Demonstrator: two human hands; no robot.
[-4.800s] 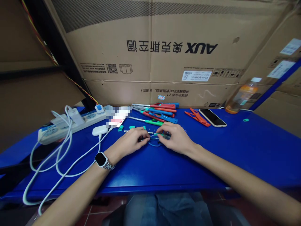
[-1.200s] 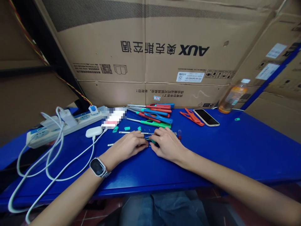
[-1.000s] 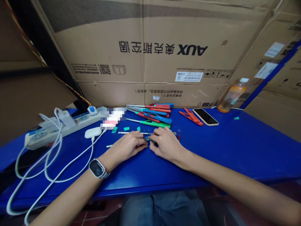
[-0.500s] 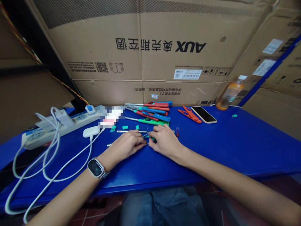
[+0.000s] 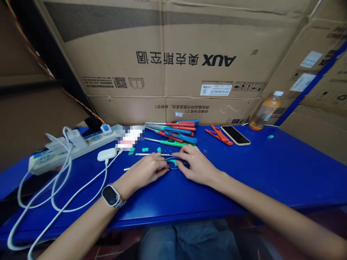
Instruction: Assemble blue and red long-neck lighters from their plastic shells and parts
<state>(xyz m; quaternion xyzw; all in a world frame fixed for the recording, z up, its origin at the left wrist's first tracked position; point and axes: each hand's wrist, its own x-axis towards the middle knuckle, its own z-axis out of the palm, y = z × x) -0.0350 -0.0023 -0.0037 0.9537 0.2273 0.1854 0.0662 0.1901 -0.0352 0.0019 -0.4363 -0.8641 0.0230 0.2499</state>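
An opened blue stick-lighter casing [image 5: 174,167] lies low over the table between my hands, with a green trigger piece [image 5: 173,162] and thin wires in it. My left hand [image 5: 151,167] is closed, its fingertips pinching the casing's left end. On the other side, my right hand [image 5: 197,164] has its thumb and index finger bent around the right end, which they partly hide. Just beyond my fingers lies a metal lighter tube [image 5: 142,154]. A second tube [image 5: 126,169] shows only its tip beside my left wrist. Small green pieces [image 5: 145,149] are scattered behind.
Several stick lighters [image 5: 179,131] are piled at the back. Orange casing pieces [image 5: 218,135], a phone [image 5: 235,135] and a drink bottle [image 5: 265,112] stand or lie to the right. A power strip [image 5: 92,142] with white cables [image 5: 70,177] occupies the left. Cardboard [image 5: 184,76] walls the back.
My right thumb and index finger have spread from a pinch near the trigger, so more of the blue casing shows. My left hand stays about where it was. The view has shifted slightly.
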